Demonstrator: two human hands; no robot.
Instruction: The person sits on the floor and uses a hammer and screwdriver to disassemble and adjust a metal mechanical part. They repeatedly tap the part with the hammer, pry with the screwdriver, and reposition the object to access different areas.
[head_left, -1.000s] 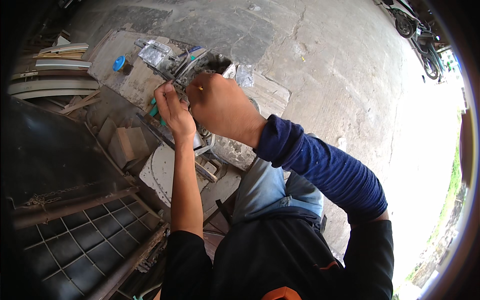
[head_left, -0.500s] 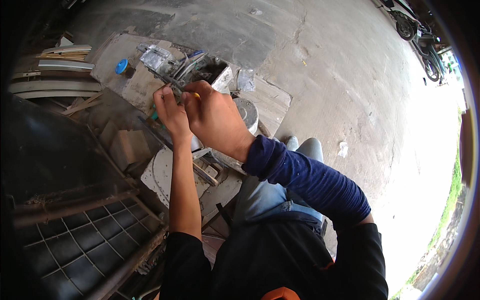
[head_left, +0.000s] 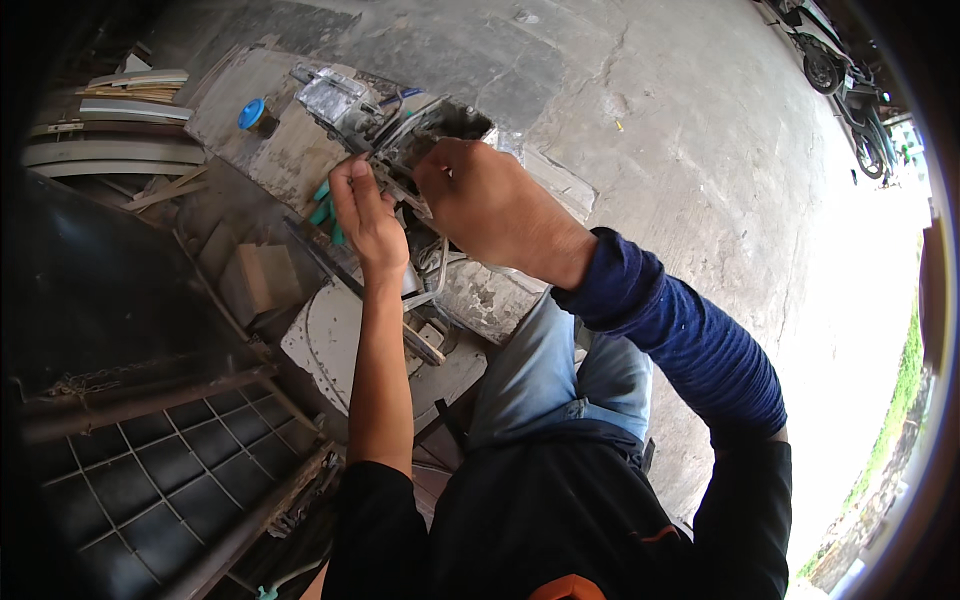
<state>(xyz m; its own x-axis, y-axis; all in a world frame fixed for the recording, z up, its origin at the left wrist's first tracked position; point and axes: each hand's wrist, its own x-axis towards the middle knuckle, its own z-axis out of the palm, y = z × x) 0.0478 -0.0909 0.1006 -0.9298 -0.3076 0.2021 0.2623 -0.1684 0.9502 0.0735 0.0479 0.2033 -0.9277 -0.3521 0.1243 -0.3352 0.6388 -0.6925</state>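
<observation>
My left hand (head_left: 374, 222) is raised over the cluttered worktop, its thumb and fingers pinched together. What it holds, if anything, is too small to make out. Just to its right, my right hand (head_left: 500, 210) is closed, with the wrist bent toward the left hand. Its fingertips are mostly hidden, so its grip cannot be named. Beyond the right hand stands a grimy grey open box (head_left: 482, 122). Green-handled items (head_left: 322, 212) lie beside the left hand. A dusty metal block (head_left: 338, 97) sits past the fingertips.
A jar with a blue lid (head_left: 252, 114) stands on a worn board. Stacked wooden strips (head_left: 120, 152) lie at the left, above a dark panel and a metal grid (head_left: 160, 470). A pale rounded plate (head_left: 325, 345) is near my left forearm. Motorbikes (head_left: 850, 100) are parked far right.
My right hand has shifted to the right, away from the left hand. A yellow bit seen at its fingers before is now out of sight. The left hand stays pinched.
</observation>
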